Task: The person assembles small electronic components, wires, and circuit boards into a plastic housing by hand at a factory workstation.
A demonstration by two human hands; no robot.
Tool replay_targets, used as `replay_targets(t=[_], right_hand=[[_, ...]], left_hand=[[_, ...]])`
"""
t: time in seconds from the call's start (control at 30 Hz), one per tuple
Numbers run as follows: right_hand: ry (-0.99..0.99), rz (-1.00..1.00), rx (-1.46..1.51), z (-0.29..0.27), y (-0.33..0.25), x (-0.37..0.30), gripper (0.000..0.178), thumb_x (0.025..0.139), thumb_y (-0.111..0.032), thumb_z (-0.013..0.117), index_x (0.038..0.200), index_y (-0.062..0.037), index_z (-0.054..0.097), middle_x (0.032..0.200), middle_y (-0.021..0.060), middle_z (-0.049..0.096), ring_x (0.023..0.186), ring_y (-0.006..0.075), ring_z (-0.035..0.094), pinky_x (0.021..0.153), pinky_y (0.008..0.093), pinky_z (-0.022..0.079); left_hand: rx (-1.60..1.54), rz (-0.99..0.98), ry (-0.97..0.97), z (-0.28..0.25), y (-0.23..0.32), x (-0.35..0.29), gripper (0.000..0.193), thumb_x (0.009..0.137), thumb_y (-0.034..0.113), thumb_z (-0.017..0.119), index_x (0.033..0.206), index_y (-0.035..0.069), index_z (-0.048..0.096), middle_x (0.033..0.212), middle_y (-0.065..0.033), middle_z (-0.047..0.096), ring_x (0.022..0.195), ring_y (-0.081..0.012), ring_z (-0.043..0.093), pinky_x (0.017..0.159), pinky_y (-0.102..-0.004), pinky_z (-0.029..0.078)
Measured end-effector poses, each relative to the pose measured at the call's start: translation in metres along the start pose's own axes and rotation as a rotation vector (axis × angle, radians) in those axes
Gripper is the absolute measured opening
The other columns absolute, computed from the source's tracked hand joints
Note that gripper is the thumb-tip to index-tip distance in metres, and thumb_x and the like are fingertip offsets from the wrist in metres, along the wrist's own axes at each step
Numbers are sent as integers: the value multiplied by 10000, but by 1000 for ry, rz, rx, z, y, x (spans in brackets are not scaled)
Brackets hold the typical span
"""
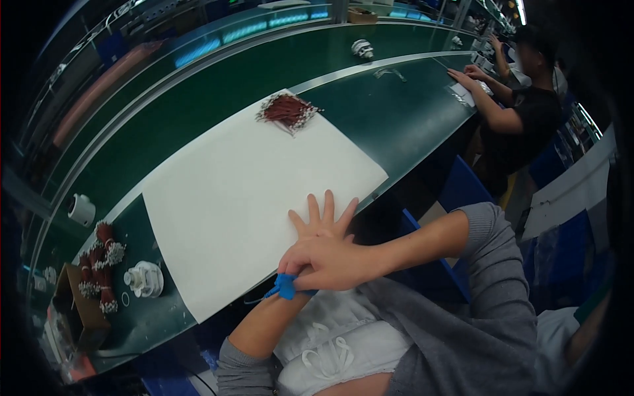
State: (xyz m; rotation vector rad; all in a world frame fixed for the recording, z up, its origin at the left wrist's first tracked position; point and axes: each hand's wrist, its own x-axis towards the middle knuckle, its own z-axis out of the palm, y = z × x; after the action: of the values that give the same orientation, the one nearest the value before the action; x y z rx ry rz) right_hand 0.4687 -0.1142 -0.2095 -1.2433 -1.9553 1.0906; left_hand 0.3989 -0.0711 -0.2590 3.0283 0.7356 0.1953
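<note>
Smooth green worktop (416, 109) spreads ahead; right hand (333, 264) pinches a blue, fabric-like wrist strap (285, 287), probably light, pliable, best held by its edge; left hand (321, 226) splays empty.

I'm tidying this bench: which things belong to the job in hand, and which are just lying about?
Seemingly in the job:
blue wristband
right hand, gripping it
left hand, wrist beneath it

Apparently just lying about:
white sheet
red wire pile
red wire bundles
rounded white part
cardboard box
</note>
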Motion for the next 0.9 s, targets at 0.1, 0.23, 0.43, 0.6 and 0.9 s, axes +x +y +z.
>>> replay_targets(t=[0.1,0.23,0.43,0.6,0.9], right_hand=[[56,-39,6,-7,3,-4,212,778,-208,624,872,-26,679,892,128,669,916,280,621,899,507,371],[91,-47,-335,-58,-3,-7,384,781,-248,665,1100,-46,593,1195,153,555,1151,290,504,967,409,373],[932,260,-408,-287,144,-9,667,746,-267,735,1310,-42,460,1218,173,561,1141,268,539,939,375,442],[1230,870,-608,-432,317,-58,677,717,-385,713,1266,-41,516,1219,183,558,1138,351,527,955,435,436],[1205,1005,-750,-487,371,-20,412,774,-410,650,1088,-144,664,1155,83,573,1114,278,503,947,450,409]], left_hand=[[44,-9,24,-5,3,11,708,869,438,525,1480,283,202,1498,-196,218,1342,-446,239,960,-696,270],[-8,-5,107,0,-7,15,678,853,388,567,1455,245,291,1487,-194,249,1341,-422,247,1005,-660,218],[-139,-160,26,-57,-31,11,566,836,201,608,1368,129,428,1380,-199,398,1280,-336,383,1025,-538,292],[-401,-236,46,-61,-83,6,511,854,130,544,1328,-5,411,1347,-231,414,1260,-385,365,1059,-442,269],[-957,-561,235,-28,-104,-5,513,915,146,473,1360,-66,331,1355,-223,426,1244,-323,425,1075,-426,290]])
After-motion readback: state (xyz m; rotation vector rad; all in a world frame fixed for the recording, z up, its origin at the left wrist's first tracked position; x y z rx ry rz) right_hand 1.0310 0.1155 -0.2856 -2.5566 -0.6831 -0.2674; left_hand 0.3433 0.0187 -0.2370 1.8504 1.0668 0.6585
